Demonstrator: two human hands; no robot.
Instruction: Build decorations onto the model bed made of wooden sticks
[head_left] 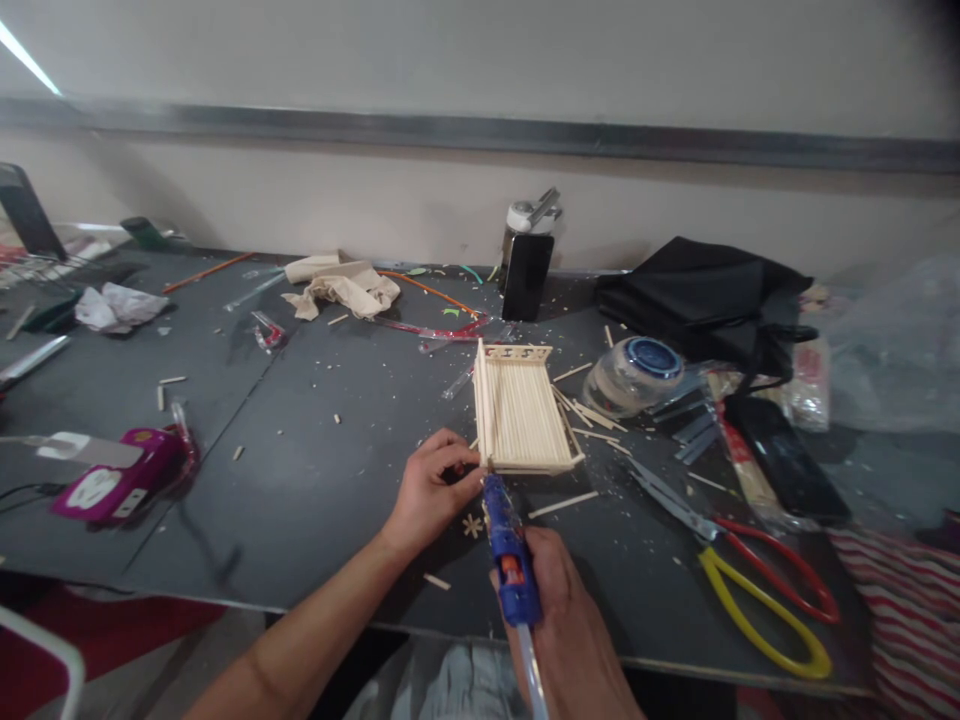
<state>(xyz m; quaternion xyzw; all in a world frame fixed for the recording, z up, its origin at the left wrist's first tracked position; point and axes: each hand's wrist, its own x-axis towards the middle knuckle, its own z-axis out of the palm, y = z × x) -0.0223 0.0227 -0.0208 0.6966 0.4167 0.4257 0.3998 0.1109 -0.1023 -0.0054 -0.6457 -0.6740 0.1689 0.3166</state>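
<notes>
A small structure of pale wooden sticks (525,410) lies on the dark grey table (300,400), with a raised side along its left and a low patterned edge at the back. My left hand (439,490) is at its front left corner, thumb and fingertips pinched together; what they hold there is too small to make out. In my right hand (559,590) is a blue glue gun (510,560), its nozzle at that same corner and a clear glue stick coming out of its rear. A small star-shaped wooden piece (472,525) lies between my hands.
Loose sticks (592,415) and a glass jar with a blue lid (634,375) are right of the structure. Large scissors (735,560), a phone (784,460) and a black bag (697,290) lie further right. A purple power adapter (120,475) sits left; a phone (527,278) leans against a bottle behind.
</notes>
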